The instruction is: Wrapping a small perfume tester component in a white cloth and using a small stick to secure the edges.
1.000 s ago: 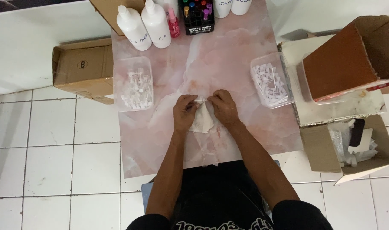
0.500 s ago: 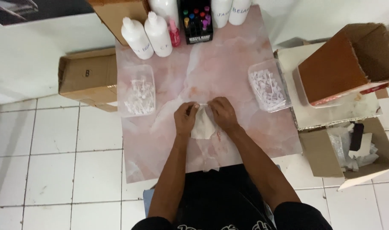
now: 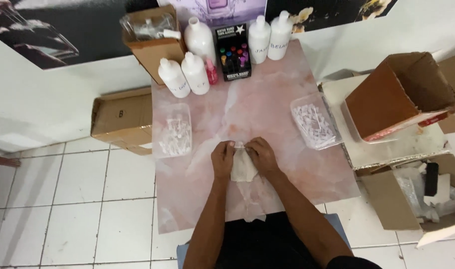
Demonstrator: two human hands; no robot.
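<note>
A small clear piece (image 3: 240, 146) is being pinched between the left hand (image 3: 222, 159) and right hand (image 3: 260, 155), fingertips closed on it, over a white cloth (image 3: 243, 168) mid-table (image 3: 267, 99). It could be dropped — the pinch looks slight. Open room is lying between the two clear trays (image 3: 172, 132); the table's near edge is being approached.

Person, head view. Both forearms bare to the elbow, no sleeves visible. Left hand (image 3: 222, 158) and right hand (image 3: 260, 154) bare: no gloves, rings, watch or wristbands seen. Dark black garment covers torso and lap at lower frame edge.
</note>
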